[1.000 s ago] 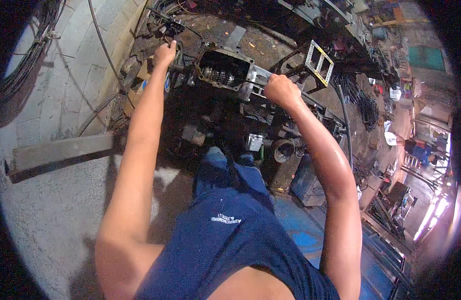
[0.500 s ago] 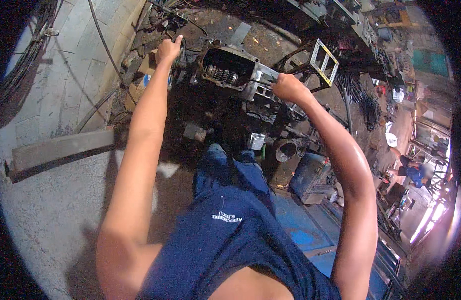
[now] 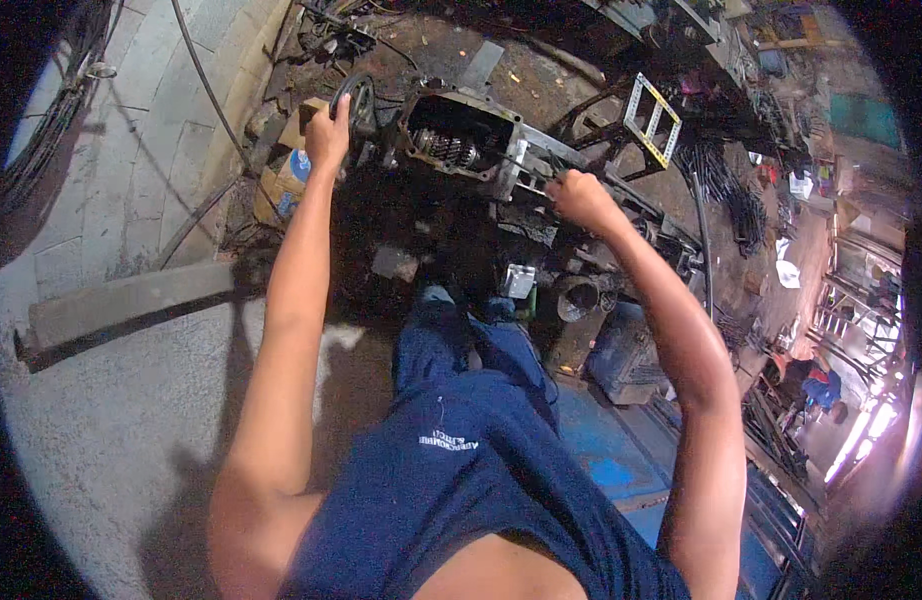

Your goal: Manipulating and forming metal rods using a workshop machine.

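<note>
At the far left of the machine, my left hand (image 3: 328, 135) is closed round the rim of a dark wheel (image 3: 365, 108), thumb pointing up. Right of it sits an open metal housing (image 3: 411, 130) with its cover off. Inside, a row of shiny toothed gears (image 3: 449, 150) shows on a shaft. My right hand (image 3: 583, 200) is closed in a fist beside the grey metal frame (image 3: 529, 160) joined to the housing. A thin dark rod (image 3: 534, 172) runs from the housing toward this fist and seems to be held in it; its end is hidden by my fingers.
A yellow-and-white perforated frame (image 3: 651, 122) stands behind the machine at the right. Dark rods (image 3: 726, 195) lie beyond it. Close to my feet are a small shiny metal box (image 3: 519, 281) and a round metal part (image 3: 578, 298). Another person (image 3: 821, 385) is far right.
My left hand has come down and slightly nearer along the wheel's rim. My right hand has shifted a little nearer and to the right. The view has tilted slightly.
</note>
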Available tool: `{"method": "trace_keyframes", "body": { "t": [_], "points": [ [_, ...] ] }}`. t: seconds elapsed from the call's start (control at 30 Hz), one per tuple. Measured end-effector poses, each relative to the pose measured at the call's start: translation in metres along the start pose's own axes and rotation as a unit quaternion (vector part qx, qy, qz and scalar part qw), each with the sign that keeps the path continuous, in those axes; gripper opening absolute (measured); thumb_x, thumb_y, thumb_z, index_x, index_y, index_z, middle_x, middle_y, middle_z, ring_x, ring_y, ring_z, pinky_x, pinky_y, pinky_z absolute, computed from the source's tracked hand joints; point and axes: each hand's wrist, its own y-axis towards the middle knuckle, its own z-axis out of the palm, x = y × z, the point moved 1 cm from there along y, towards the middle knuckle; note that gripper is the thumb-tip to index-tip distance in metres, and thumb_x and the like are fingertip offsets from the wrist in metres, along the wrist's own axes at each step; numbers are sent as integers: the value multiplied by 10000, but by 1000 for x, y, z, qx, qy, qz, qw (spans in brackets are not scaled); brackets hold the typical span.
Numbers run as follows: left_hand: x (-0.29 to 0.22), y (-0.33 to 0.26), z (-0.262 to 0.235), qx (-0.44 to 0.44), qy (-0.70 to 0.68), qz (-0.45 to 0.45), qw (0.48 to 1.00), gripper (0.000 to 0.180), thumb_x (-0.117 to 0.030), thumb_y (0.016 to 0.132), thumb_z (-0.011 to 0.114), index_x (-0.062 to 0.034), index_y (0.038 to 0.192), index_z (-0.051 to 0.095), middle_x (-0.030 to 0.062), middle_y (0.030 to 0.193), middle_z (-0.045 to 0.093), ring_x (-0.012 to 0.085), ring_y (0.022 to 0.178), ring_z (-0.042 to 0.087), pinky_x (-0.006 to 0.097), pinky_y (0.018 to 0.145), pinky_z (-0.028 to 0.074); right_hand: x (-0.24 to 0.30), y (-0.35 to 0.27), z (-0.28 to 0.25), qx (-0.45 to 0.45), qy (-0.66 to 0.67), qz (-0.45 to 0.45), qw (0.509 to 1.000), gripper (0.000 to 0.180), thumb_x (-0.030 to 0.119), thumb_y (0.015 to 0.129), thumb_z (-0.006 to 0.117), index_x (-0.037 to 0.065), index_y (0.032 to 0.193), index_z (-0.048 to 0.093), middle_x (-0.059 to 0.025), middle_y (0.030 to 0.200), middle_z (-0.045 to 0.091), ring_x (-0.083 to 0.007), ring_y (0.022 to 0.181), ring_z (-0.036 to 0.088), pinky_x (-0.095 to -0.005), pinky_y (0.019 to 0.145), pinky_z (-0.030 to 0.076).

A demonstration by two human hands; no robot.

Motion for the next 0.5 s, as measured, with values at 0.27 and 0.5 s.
{"method": "trace_keyframes", "body": {
  "t": [0.27,0.5],
  "points": [
    [-15,29,8,69,59,-38,995,621,-596,904,449,-27,1029,665,264,986,654,436,962,614,521,813,470,20,1,-35,28,-178,-34,983,243,195,851,534,36,958,683,-222,1002,675,-386,944,666,-490,805,545],
    [-21,45,15,101,131,-81,983,626,-581,900,464,-33,1139,648,239,1119,641,418,1036,608,505,864,482,40,8,-53,35,-201,-64,977,272,165,869,476,15,962,684,-220,1000,679,-383,929,674,-474,800,550]
  ]
}}
